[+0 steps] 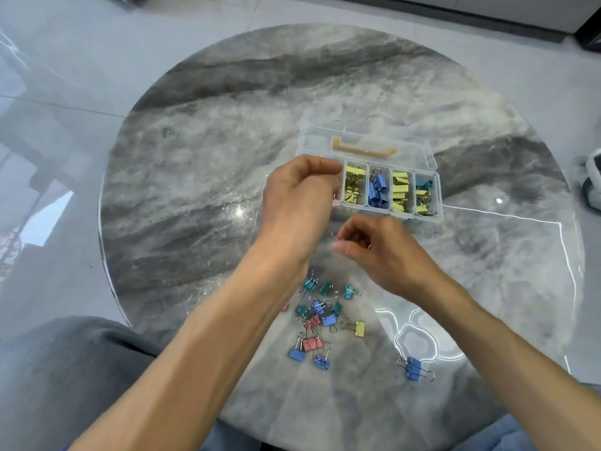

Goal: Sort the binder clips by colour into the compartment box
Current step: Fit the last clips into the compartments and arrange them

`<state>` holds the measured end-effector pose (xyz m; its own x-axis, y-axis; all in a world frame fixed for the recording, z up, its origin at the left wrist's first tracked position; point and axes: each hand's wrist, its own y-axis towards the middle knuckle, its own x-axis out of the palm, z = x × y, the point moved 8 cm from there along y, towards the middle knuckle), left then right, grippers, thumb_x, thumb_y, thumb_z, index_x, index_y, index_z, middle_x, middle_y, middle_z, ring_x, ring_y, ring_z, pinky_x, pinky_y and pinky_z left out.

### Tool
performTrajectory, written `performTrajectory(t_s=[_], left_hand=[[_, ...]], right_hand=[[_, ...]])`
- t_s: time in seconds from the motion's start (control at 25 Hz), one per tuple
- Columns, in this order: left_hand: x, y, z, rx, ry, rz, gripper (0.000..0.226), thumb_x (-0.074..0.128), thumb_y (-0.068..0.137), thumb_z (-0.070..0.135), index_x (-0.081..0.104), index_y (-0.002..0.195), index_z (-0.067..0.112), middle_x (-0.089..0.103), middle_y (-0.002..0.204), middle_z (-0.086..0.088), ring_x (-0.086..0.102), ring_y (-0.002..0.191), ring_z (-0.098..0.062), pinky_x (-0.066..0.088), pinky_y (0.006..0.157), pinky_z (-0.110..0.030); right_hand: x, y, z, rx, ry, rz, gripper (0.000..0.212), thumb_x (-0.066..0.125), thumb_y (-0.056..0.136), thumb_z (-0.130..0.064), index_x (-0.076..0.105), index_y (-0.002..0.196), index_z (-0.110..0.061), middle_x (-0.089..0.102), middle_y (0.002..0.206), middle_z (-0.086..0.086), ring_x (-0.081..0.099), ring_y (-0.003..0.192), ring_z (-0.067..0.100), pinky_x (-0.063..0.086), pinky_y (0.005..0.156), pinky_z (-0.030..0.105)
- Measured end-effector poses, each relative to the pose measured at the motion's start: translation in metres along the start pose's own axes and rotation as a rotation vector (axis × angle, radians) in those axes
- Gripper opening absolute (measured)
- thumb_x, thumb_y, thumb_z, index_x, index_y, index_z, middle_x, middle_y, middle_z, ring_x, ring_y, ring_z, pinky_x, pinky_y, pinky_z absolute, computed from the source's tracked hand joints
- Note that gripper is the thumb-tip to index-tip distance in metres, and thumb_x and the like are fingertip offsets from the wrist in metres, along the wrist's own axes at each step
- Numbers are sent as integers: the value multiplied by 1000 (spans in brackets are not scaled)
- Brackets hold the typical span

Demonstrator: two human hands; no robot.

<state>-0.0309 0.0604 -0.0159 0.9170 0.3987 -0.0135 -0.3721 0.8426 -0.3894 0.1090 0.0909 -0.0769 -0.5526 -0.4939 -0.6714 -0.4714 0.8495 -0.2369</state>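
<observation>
While clips lie loose, hands hover near box.

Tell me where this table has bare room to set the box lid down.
Bare marble lies left of the left hand and beyond the compartment box to the table's far rim. It is crowded near you, where loose clips scatter between the forearms.
</observation>
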Motion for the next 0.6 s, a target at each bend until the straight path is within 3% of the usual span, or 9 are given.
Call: performTrajectory(t_s=[0.12, 0.2, 0.28, 0.4, 0.44, 0.52, 0.6], left_hand=[[14, 0, 13, 266, 373, -97, 12, 64, 87, 15, 74, 88, 22, 72, 82, 9, 67, 75, -5, 51, 70, -24], [29, -8, 15, 334, 379, -201, 13, 64, 90, 18, 77, 91, 20, 75, 80, 8, 70, 72, -3, 55, 69, -24], [29, -8, 16, 362, 321, -200, 16, 62, 93, 20, 78, 95, 19, 77, 83, 7, 73, 79, -5, 59, 78, -32], [32, -4, -1, 148, 162, -296, 23, 57, 99, 21, 79, 97, 15, 78, 92, -4, 73, 91, -19, 57, 92, -42], [33, -4, -6, 82, 153, -318, 24, 57, 100, 21, 79, 96, 13, 77, 96, -11, 72, 93, -25, 56, 93, -43], [38, -6, -12, 18, 127, -352, 26, 57, 100, 22, 77, 93, 7, 73, 99, -21, 66, 84, -24, 56, 86, -37], [40, -7, -14, -3, 85, -350, 27, 59, 99, 24, 77, 88, 7, 71, 86, -16, 58, 76, -15, 55, 75, -30]], right_hand=[[-40, -3, -21, -30, 609, 147, 14, 70, 86, -5, 66, 97, -12, 66, 69, 2, 59, 59, 9, 52, 56, 26], [-52, -6, -31, -64, 840, 144, 30, 71, 78, -4, 65, 107, -9, 68, 72, 4, 64, 67, 14, 55, 63, 26], [-54, -9, -38, -116, 916, 106, 39, 72, 72, -6, 66, 110, -10, 69, 77, 3, 65, 76, 16, 56, 71, 26], [-57, -13, -43, -206, 702, 159, 31, 75, 77, -8, 71, 107, -17, 66, 79, 10, 62, 74, 20, 55, 72, 29], [-60, -14, -44, -242, 558, 218, 27, 76, 80, -9, 73, 103, -22, 67, 78, 4, 61, 71, 16, 53, 70, 27], [-68, -16, -47, -309, 306, 345, 23, 78, 82, -10, 73, 97, -26, 66, 78, -13, 60, 69, 5, 47, 66, 16], [-74, -18, -48, -341, 199, 419, 17, 80, 81, -13, 74, 93, -24, 62, 76, -14, 57, 67, 7, 44, 62, 15]])
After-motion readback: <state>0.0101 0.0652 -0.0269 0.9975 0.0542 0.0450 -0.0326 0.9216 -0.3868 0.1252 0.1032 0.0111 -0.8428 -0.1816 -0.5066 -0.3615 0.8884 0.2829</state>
